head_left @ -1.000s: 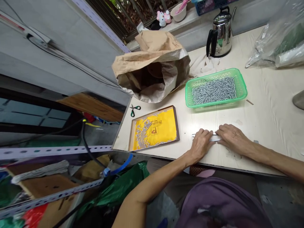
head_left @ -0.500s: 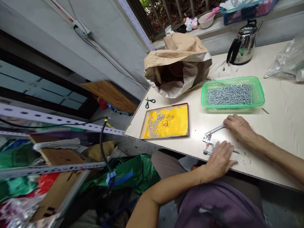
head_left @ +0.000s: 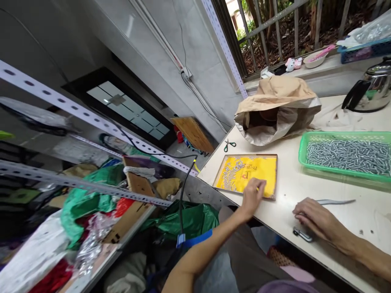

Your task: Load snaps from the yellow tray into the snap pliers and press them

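Observation:
My left hand point(head_left: 254, 197) hovers over the right part of a shallow tray point(head_left: 276, 179) lined with yellow; its fingers are pinched, and what they hold is too small to make out. Small metal pieces point(head_left: 229, 177) lie scattered on the tray's left side. My right hand point(head_left: 316, 217) is wrapped over the middle of a metal hand tool point(head_left: 302, 235) on the table. The tool's jaw end and a grey handle show on either side of the hand; its middle is hidden. Many similar metal pieces point(head_left: 348, 154) fill a green basket point(head_left: 303, 150) at the right.
Green-handled scissors point(head_left: 229, 145) lie behind the tray. A crumpled brown paper bag point(head_left: 277, 97) stands open at the back, with a steel kettle point(head_left: 371, 91) to its right. Left of the table point(head_left: 287, 211) are perforated metal rails point(head_left: 100, 185) and a hanging black cable point(head_left: 182, 199).
The view has swung left. My left hand has left the tool and moved over the yellow tray. My right hand has shifted from the tool's upper handle to over its middle.

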`<action>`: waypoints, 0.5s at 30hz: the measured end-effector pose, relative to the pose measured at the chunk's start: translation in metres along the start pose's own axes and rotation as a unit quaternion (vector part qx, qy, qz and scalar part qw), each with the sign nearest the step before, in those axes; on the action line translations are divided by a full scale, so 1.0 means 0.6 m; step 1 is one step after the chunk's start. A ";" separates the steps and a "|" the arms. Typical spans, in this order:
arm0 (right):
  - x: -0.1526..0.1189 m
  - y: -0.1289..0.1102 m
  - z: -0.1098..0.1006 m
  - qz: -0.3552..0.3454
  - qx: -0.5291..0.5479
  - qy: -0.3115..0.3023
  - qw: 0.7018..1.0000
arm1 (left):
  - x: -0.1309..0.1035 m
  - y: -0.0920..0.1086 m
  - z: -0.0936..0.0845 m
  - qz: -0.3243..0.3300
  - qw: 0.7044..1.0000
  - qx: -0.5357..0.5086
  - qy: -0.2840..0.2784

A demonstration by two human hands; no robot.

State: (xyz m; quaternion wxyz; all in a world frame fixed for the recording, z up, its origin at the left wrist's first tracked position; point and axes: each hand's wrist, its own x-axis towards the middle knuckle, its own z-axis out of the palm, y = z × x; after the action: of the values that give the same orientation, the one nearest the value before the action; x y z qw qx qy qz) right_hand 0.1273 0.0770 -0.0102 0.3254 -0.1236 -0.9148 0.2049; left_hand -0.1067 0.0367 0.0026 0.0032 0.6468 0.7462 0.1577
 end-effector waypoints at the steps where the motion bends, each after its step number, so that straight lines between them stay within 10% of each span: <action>1: 0.007 -0.001 -0.024 0.020 0.002 0.044 0.999 | 0.031 -0.024 -0.007 -0.047 0.999 -0.025 0.005; 5: 0.023 0.024 -0.132 0.134 -0.175 0.190 0.957 | 0.135 -0.084 -0.008 -0.190 0.980 -0.060 -0.006; 8: -0.002 0.064 -0.177 0.178 -0.311 0.181 0.916 | 0.176 -0.094 0.014 -0.216 0.975 -0.059 -0.013; 15: -0.118 0.067 -0.100 0.185 -0.152 0.110 0.965 | 0.206 -0.103 0.029 -0.236 0.970 -0.053 -0.036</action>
State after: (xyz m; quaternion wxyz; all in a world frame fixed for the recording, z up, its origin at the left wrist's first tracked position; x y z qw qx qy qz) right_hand 0.2237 0.1048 -0.0249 0.3578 -0.3608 -0.8549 0.1049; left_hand -0.1828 0.1533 -0.0040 0.1013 0.4562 0.8679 0.1687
